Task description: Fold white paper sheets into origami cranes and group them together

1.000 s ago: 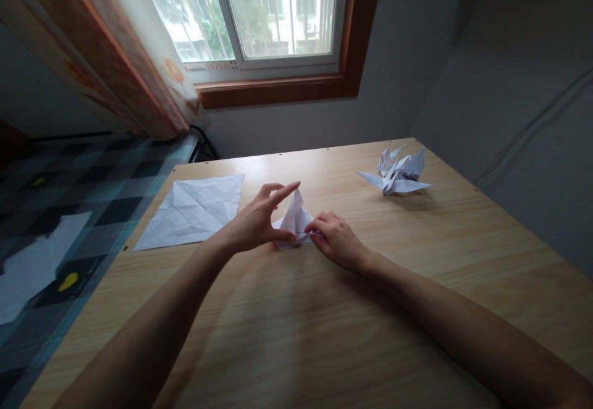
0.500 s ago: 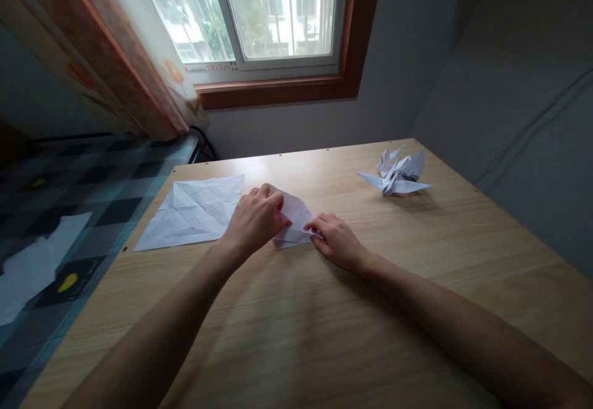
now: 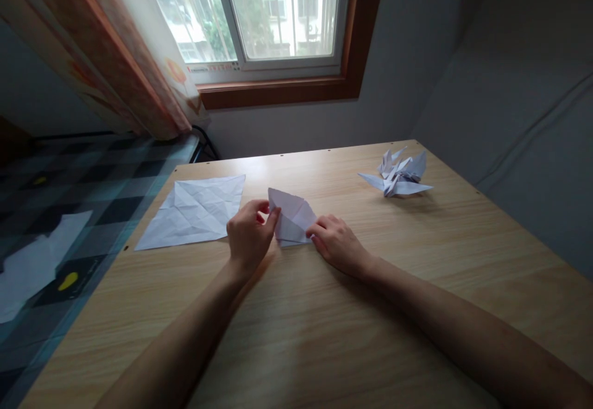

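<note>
A partly folded sheet of white paper (image 3: 291,214) stands between my two hands on the wooden table, its upper layer raised off the lower one. My left hand (image 3: 252,233) pinches its left edge between thumb and fingers. At the lower right corner, my right hand (image 3: 336,242) rests low on the table with its fingertips closed on the paper. Left of my left hand lies a creased, unfolded white sheet (image 3: 199,208). Folded paper cranes (image 3: 396,174) sit together at the table's far right; their exact number is hard to make out.
The light wooden table (image 3: 287,341) ends at a far edge before a wall and a barred window (image 3: 287,13). To the left is a lower surface with a checked cloth (image 3: 139,156), bearing more white paper (image 3: 37,267). An orange curtain (image 3: 115,44) hangs above it.
My left hand has shifted down and left from the paper's top to its left edge, uncovering more of the paper. My right hand stays nearly in place.
</note>
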A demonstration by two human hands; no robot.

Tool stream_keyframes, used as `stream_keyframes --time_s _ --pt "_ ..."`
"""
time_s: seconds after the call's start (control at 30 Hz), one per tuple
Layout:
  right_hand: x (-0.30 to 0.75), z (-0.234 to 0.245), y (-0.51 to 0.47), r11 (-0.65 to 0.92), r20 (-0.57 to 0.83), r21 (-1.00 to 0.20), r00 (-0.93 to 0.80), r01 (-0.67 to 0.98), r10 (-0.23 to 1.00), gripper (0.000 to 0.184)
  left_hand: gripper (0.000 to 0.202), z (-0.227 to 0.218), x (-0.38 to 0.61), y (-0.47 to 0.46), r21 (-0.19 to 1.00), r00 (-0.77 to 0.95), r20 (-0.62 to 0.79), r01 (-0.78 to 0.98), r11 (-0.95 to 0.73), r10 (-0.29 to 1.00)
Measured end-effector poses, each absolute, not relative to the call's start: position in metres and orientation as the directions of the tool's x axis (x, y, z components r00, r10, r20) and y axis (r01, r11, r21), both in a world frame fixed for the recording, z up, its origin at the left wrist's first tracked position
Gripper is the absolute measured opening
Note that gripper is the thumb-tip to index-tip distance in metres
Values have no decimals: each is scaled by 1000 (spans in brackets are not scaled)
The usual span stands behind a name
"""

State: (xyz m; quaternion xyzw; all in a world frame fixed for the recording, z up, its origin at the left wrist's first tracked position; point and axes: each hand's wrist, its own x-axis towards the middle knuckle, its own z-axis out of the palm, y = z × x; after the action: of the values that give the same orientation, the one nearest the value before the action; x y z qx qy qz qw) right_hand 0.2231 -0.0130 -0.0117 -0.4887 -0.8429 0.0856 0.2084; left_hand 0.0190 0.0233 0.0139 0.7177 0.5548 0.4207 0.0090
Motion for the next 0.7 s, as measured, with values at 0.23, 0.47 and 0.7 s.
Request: stream_keyframes --time_s 0.23,0.47,0.7 --pt "222 -13 -16 550 251 -228 -497 803 830 42 16 12 22 32 742 -82 518 539 -399 852" --pt "223 -12 -17 569 240 -157 -528 807 815 44 20 9 21 40 834 -132 405 460 -306 905" --pt "223 -8 -18 598 226 -104 -567 795 792 46 24 11 24 38 817 -158 435 483 -315 887"
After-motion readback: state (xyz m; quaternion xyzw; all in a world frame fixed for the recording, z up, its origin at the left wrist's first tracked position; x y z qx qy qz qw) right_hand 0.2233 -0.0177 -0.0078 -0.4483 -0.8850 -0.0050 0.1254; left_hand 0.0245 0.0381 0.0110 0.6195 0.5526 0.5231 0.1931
